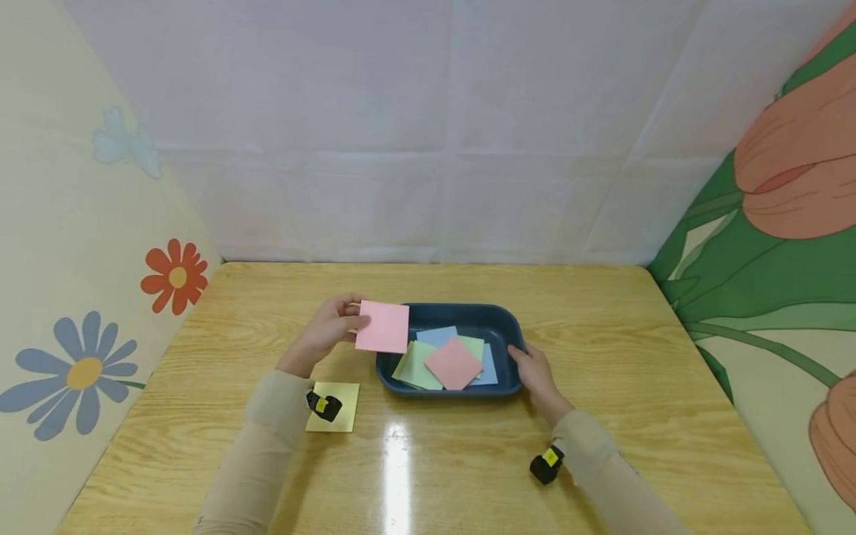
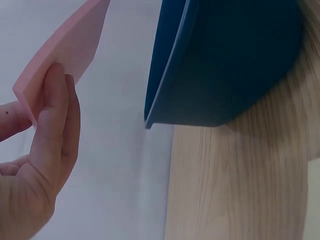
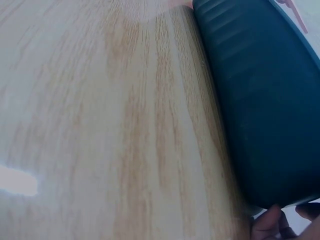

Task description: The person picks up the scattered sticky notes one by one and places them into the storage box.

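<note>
My left hand pinches a pink sticky note pad between thumb and fingers, held up over the left end of a dark blue tray. In the left wrist view the pad shows some thickness and bends slightly. At the tray's right end, my right hand grips the rim, the thumb on top and the fingers at the outer wall. Inside the tray lie a second pink pad, set cornerwise on top, green pads and blue pads, partly overlapping.
A yellow pad lies on the wooden table, left of the tray and partly behind the left wrist's camera. A white cloth hangs behind the table's far edge. Flower-printed cloths flank both sides.
</note>
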### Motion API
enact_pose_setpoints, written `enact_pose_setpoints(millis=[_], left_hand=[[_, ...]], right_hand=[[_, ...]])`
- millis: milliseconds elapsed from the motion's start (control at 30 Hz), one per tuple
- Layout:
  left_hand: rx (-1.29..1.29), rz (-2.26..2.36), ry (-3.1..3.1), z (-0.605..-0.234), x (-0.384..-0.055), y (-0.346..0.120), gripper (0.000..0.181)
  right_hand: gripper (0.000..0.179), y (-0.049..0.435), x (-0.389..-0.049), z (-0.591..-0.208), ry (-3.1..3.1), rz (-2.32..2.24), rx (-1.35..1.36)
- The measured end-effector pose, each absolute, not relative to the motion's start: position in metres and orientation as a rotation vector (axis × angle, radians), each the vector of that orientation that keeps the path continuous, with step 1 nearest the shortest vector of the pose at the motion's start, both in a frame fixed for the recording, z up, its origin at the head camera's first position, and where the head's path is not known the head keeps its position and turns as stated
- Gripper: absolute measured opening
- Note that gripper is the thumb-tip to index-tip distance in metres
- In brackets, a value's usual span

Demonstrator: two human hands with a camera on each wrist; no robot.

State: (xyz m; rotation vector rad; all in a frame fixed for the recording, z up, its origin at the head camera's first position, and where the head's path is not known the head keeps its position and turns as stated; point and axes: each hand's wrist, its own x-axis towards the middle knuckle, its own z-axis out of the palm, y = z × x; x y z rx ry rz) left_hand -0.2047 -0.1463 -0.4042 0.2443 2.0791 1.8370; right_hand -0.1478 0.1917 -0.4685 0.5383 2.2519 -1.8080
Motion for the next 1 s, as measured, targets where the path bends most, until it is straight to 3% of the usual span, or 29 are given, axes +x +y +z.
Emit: enact_pose_setpoints(millis=[1000], left_hand=[[0.266, 1.820, 2.015, -0.410, -0.211, -0.056, 0.036]], right_hand=[[0.050, 0.192, -0.149, -0.469, 2.260, -1.801, 0.540]])
